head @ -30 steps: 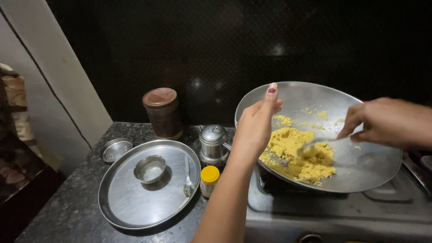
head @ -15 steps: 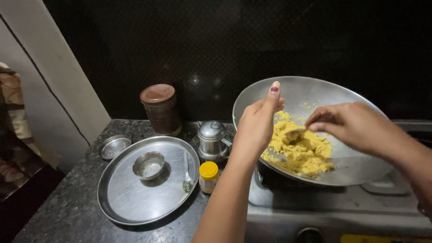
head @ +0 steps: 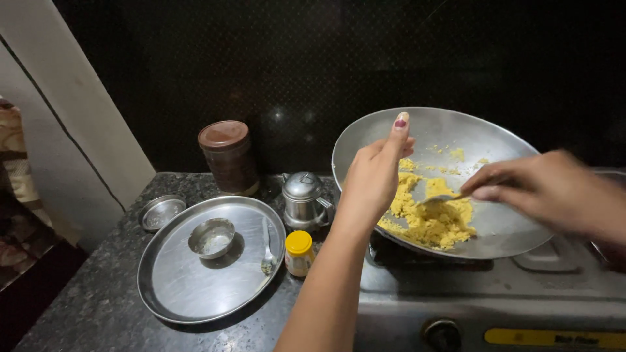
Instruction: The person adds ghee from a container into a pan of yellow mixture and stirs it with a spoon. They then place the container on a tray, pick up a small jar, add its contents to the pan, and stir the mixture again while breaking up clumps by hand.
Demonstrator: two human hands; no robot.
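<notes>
While stirring: spoon (head: 438,199) amid yellow mixture (head: 433,218)

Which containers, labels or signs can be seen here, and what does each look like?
Brown jar: cylindrical, brown lid, at the back of the counter.
Small bottle: yellow cap, pale label, beside the steel plate.
Yellow label strip: on the stove front, lower right.

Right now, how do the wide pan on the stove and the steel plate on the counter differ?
The pan is tilted on the stove, gripped at its rim by the left hand; the plate lies flat on the counter. The pan holds yellow crumbly food; the plate holds a small bowl and a spoon. Both are round, shiny metal.
</notes>
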